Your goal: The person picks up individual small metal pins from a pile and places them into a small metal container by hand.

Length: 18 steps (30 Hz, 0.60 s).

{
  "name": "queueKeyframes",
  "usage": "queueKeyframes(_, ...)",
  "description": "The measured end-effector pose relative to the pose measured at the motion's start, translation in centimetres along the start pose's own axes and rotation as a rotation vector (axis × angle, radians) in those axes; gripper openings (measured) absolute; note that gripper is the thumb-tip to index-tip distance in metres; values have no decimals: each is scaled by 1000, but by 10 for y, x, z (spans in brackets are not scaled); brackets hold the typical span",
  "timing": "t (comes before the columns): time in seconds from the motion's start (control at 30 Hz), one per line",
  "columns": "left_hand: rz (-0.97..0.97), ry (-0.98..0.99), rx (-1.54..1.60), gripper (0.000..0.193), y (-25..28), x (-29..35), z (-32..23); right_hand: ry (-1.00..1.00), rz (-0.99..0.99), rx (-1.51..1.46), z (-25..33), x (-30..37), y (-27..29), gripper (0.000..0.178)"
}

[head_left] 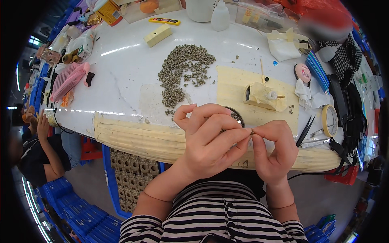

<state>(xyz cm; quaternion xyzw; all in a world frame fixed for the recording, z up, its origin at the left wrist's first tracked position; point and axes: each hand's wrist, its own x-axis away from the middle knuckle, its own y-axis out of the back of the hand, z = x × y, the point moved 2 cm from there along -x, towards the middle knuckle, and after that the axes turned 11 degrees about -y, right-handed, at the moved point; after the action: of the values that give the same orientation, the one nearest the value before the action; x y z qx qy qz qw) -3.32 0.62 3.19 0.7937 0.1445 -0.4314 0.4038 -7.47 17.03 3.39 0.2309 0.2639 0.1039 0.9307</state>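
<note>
Above the table's padded front edge, my left hand (214, 139) and my right hand (277, 148) meet fingertip to fingertip. Both are closed in a pinch on one tiny dark metal part (252, 132), too small to make out in detail. Behind my left fingers sits a round dark-rimmed dish (242, 121) holding more small parts, mostly hidden by that hand. A loose pile of small grey metal parts (174, 75) spreads over the white table just beyond my left hand. Past my right hand, a tape-wrapped block (263, 97) with a white nozzle rests on a yellow sheet (229, 87).
Black tweezers (306, 131) and a tape roll (329, 120) lie to the right. At the back are a cream block (158, 35), a yellow cutter (164, 21) and a white squeeze bottle (220, 16). Below the table stands a blue crate (108, 178) of metal pieces. A co-worker (44, 158) sits left.
</note>
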Motion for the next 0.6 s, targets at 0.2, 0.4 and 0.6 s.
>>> queueKeyframes(0.2, 10, 31, -10, 24, -2, -1, 1, 182, -137, 211, 6, 1, -3, 23)
queueKeyframes(0.4, -4, 7, -8, 23, -4, 1, 1, 134, -81, 93, 0, 1, -2, 30)
queueKeyframes(0.6, 29, 30, -4, 24, -5, 1, 1, 206, -101, 181, 2, 3, -5, 32)
